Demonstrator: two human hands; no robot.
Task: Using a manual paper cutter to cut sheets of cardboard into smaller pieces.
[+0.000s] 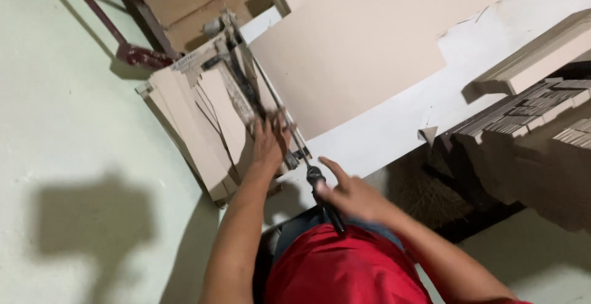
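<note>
A lever-arm paper cutter (237, 76) sits on a board with tan card sheets (203, 125) under its blade. My left hand (269, 143) presses flat on the cards beside the blade arm, fingers spread. My right hand (351, 194) grips the black handle (324, 196) at the near end of the cutter's long metal arm, forefinger pointing out. The picture is blurred by motion.
A large tan sheet (357, 52) lies on a white table (400, 125) behind the cutter. Stacks of cut card strips (529, 110) stand at the right. A dark red metal frame (132, 52) stands on the pale green floor (68, 132) at the left.
</note>
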